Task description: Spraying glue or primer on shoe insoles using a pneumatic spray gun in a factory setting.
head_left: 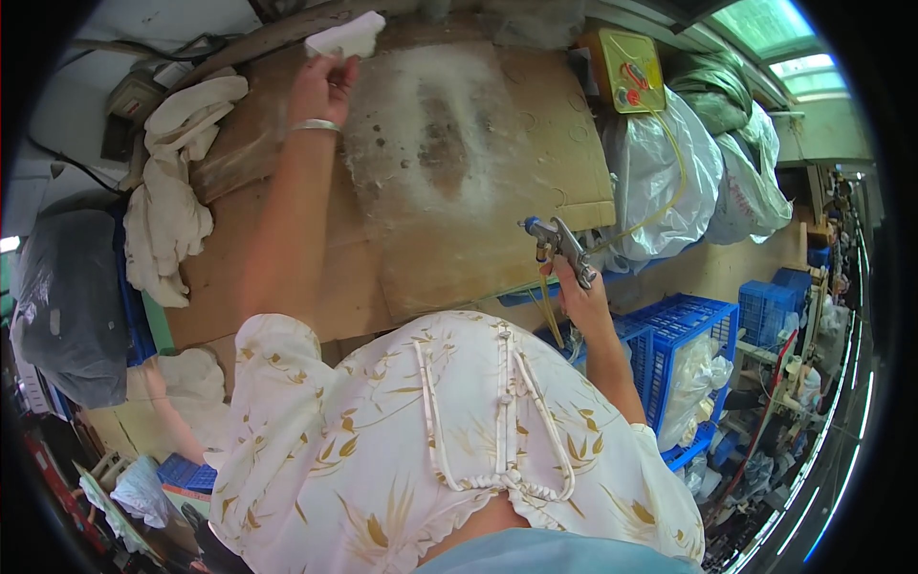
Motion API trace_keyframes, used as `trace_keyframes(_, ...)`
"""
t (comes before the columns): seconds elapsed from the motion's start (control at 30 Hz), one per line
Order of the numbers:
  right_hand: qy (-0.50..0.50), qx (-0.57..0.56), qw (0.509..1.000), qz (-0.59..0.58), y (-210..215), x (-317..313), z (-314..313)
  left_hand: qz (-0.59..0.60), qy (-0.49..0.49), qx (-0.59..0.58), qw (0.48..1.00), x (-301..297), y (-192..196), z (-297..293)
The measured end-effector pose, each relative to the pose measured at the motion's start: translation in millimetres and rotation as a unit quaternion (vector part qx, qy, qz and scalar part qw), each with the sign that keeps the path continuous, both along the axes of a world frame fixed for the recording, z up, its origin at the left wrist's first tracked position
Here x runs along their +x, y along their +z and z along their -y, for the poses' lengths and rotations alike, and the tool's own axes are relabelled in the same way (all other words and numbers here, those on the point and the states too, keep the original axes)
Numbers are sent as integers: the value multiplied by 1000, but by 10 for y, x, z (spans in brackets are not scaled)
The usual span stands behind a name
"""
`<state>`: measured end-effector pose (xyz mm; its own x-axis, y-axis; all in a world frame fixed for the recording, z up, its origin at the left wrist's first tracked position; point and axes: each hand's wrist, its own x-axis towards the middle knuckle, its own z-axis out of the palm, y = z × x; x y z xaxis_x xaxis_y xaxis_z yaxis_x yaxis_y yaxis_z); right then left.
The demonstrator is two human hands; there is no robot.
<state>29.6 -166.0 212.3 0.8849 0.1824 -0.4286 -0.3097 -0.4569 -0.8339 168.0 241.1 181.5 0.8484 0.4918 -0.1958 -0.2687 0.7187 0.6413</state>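
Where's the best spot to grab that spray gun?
By its handle, probably from below, as the right hand does now. The spray gun has its nozzle pointing left over the board and a hose hanging under it, so the handle is the free part.

A: Far right, a yellow box (pixel 626 69) at the edge of the cardboard-covered bench (pixel 287 287). White plastic sacks (pixel 669 172) just beside it.

B: Left side?

A: Pile of pale cloths (pixel 172 201) draped on the bench edge, dark bag (pixel 67 297) beyond. Blue crates (pixel 688 335) near right, holding bagged goods.

Workshop: spray gun (pixel 559 247), stacked crates (pixel 684 330).
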Motion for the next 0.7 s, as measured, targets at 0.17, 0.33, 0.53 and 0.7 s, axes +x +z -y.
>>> trace_keyframes(0.17,-55,42,997,31,-7,-186,288,-79,-92,-47,992,-170,-818,934)
trace_keyframes(0.33,-23,17,999,44,-7,-265,581,-208,-82,-113,968,-710,-1528,1669)
trace_keyframes(0.53,-48,44,998,26,131,-244,714,-263,-76,-116,955,-1247,-1578,2178)
trace_keyframes(0.7,-68,101,991,52,291,-106,519,-316,-106,-77,940,-1488,-1674,2274)
